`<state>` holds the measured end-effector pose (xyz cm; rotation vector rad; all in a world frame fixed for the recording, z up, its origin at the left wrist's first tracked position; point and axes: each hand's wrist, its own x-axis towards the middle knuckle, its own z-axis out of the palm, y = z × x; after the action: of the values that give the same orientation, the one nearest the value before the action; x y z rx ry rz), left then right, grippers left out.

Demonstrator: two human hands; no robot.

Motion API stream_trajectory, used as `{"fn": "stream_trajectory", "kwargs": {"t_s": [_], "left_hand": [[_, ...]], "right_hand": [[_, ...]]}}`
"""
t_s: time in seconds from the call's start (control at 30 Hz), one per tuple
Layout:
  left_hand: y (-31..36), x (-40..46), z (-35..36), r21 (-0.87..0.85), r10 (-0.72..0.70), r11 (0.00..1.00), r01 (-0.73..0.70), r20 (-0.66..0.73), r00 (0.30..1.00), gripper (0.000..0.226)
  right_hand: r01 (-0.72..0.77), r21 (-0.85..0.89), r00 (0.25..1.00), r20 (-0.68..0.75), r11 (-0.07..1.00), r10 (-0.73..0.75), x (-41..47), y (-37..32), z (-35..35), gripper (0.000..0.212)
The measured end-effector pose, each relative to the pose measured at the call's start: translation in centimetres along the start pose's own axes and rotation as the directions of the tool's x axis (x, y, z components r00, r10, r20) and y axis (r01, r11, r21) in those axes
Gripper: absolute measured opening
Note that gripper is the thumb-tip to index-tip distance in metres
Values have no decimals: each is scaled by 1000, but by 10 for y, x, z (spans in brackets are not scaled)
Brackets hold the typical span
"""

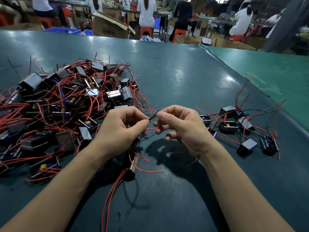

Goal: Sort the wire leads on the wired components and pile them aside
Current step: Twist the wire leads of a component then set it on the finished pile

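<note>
Black wire leads (154, 115) run slantwise between the two raised hands over the table (175, 77): the left hand (120, 129) pinches their lower end between thumb and forefinger, and the right hand (180, 126) meets their upper tip with its thumb and curled fingers. Both forearms reach in from the near edge, wrists lifted, and the wired component (133, 164) hangs below the left palm, its red leads trailing down. A large tangled heap of components (63, 101) lies to the left, and a smaller group (242, 128) to the right.
</note>
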<state>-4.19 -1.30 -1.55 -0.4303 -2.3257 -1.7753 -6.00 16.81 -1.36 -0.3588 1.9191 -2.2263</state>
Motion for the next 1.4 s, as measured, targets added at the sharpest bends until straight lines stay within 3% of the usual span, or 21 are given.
{"fn": "stream_trajectory", "kwargs": {"t_s": [0.1,0.43,0.6,0.73,0.83,0.9,0.97,1.13,1.27,1.33,1.4], "left_hand": [[-1,-1,1,20,4,1000,-5,21,1000,12],[0,-2,1,1,18,1000,-18,32,999,24],[-2,1,0,33,50,998,-50,-3,999,3],[-3,1,0,33,33,999,-33,-6,999,9],[-6,2,2,59,13,998,-10,-42,999,12],[-6,1,3,78,13,997,-10,-42,999,12],[-5,1,4,89,17,996,-14,-37,999,13],[-5,1,0,85,25,996,-24,-8,1000,18],[-5,2,-1,79,9,997,-9,3,1000,15],[-3,2,-2,82,11,997,-13,18,1000,13],[-2,1,-3,84,22,996,-24,26,999,16]], "right_hand": [[36,-21,999,-6,999,-36,0,2,-2,7],[100,-50,995,-19,994,-101,1,2,-2,7],[110,-51,993,-42,993,-113,2,3,-2,9],[138,-112,988,-56,984,-145,1,4,-2,10],[266,-359,948,-69,895,-310,-1,8,2,12],[372,-563,883,-30,738,-468,-1,10,4,7],[430,-658,833,25,618,-553,-1,10,5,3],[474,-680,796,58,560,-603,-1,9,5,3],[537,-743,703,133,399,-698,0,9,5,7],[534,-740,712,132,409,-690,-1,10,5,7],[500,-697,767,81,513,-637,-1,9,6,5]]}}
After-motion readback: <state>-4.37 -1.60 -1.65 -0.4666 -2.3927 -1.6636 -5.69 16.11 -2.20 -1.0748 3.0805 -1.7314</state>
